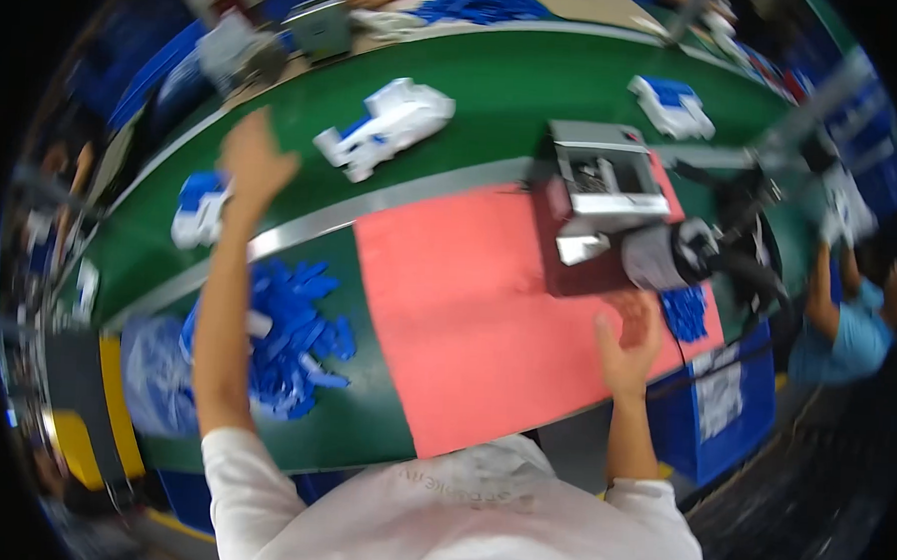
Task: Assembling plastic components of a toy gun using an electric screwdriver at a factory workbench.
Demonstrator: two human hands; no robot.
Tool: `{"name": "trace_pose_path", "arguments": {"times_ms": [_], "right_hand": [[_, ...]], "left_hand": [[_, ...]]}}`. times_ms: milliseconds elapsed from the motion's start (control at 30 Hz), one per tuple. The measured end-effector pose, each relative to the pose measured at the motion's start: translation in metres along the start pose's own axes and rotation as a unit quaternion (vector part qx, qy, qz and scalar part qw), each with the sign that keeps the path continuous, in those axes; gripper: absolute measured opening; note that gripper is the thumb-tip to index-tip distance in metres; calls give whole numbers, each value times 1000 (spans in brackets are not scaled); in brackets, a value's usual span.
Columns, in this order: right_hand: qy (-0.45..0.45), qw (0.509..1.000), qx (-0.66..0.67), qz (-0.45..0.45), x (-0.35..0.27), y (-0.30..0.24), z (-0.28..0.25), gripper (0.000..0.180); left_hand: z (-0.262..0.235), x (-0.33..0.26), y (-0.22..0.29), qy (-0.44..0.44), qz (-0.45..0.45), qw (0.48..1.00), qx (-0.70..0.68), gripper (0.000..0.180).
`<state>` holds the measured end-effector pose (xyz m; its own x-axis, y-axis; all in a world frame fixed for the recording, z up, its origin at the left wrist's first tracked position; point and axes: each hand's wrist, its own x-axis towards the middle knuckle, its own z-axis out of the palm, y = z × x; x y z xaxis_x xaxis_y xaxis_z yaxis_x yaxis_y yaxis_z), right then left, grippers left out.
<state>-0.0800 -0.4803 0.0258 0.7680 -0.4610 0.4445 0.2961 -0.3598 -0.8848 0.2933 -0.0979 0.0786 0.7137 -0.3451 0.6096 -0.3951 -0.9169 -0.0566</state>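
Observation:
My left hand point(258, 162) reaches out over the green conveyor belt point(497, 82). It is smeared by motion, but the thumb stands apart from the fingers and nothing shows in it. Just beside its wrist, a white-and-blue moulded plastic piece point(199, 211) lies on the belt, partly covered by my forearm. Farther right on the belt sits a larger white-and-blue plastic piece point(395, 123). My right hand point(631, 343) hovers with spread fingers and holds nothing. It is above the pink mat point(467, 321), nearest a metal box-shaped device point(609, 167) and small blue parts point(685, 312).
Blue plastic parts point(291, 333) are heaped left of the mat, next to a clear plastic bag point(156, 372). A dark cylindrical tool point(670, 252) on an arm juts over the mat's right side. A blue bin point(738, 418) stands below right. Co-workers are across the belt and at right.

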Motion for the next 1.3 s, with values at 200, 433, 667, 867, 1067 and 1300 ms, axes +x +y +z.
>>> {"name": "trace_pose_path", "arguments": {"times_ms": [200,433,667,867,1067,1300], "right_hand": [[56,936,-348,-12,41,-11,-39,28],[-68,885,-460,3,64,14,-51,29],[-123,825,-549,53,76,27,-60,15],[-140,841,-522,21,75,14,-48,15],[-225,916,-321,84,13,-71,-34,19],[-358,930,-59,57,25,-100,76,16]], "left_hand": [[45,-78,-209,-312,-205,914,161,91],[18,-58,-239,-122,-140,970,158,46],[-113,-64,-115,-56,-354,769,-530,55],[-138,-157,98,-268,-451,495,-693,41],[-118,-208,164,-391,-349,479,-704,30],[-157,-194,107,-235,-70,944,-223,29]]}}
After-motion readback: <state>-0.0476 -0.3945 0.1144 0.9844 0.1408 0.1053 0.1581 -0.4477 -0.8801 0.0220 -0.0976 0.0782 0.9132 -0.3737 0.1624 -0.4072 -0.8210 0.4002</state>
